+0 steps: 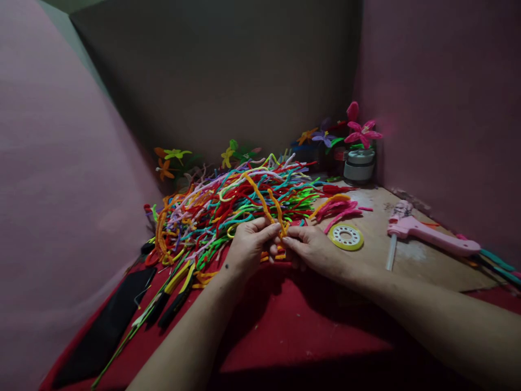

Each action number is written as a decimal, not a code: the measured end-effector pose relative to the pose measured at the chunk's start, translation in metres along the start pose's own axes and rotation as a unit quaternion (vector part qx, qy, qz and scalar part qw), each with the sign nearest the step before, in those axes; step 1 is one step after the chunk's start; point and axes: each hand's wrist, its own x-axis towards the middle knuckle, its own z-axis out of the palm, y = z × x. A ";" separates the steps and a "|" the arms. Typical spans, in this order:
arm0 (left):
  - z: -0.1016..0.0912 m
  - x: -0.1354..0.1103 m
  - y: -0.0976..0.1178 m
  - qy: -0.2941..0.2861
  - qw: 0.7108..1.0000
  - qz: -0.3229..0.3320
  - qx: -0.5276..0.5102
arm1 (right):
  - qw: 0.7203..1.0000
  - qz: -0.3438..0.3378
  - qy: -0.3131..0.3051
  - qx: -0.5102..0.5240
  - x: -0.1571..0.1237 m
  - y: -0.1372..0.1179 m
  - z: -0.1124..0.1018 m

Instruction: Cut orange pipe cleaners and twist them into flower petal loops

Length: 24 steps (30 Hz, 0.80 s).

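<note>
The largest thing before me is the table (309,342), covered in red, with a tan board (439,271) lying across its right side. Left of that board I have a broad, tangled heap of many-coloured fuzzy stems (236,198), directly beyond the hands and spreading out to their left. A black flat slab (109,326) lies at the table's left edge, well apart from them.

I see the left hand (254,239) and the right hand (309,247) close together at the heap's near edge, fingers closed, both pinching orange fuzzy stems (260,195). The pinch sits between the two sets of fingertips; two orange lengths rise from it, leaning away to the left over the heap. I cannot tell whether they are one bent piece or two, as the fingers hide the join.

Out to the right, a pink glue gun (431,236) rests on the board, well apart from the right hand. A yellow-and-black-handled tool (177,278) lies left of the left forearm. The smallest, a yellow-rimmed ring (337,239), lies flat just beyond the right hand.
</note>
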 end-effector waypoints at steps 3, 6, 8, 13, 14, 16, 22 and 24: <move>-0.002 0.001 -0.002 -0.018 1.000 0.000 -0.001 | 0.999 0.019 -0.029 0.039 0.001 0.000 -0.001; -0.003 0.002 -0.004 -0.021 1.000 0.002 -0.007 | 0.992 0.057 -0.047 0.107 0.001 0.001 -0.003; -0.004 0.002 -0.004 -0.027 1.000 -0.004 -0.012 | 0.982 0.082 -0.057 0.162 0.002 0.000 -0.004; -0.004 -0.001 -0.002 -0.034 0.999 -0.021 -0.024 | 0.935 0.115 -0.092 0.322 0.003 0.001 -0.006; -0.004 -0.001 -0.001 -0.030 0.999 -0.023 -0.026 | 0.922 0.123 -0.107 0.351 0.003 0.002 -0.006; -0.004 -0.001 0.000 -0.021 0.999 -0.030 -0.032 | 0.893 0.144 -0.141 0.402 0.004 0.003 -0.007; -0.003 -0.001 0.001 0.014 0.999 -0.031 -0.041 | 0.856 0.216 -0.093 0.461 0.006 0.006 -0.006; 0.001 -0.002 0.001 0.032 0.999 -0.010 -0.037 | 0.860 0.219 -0.069 0.455 0.007 0.007 -0.006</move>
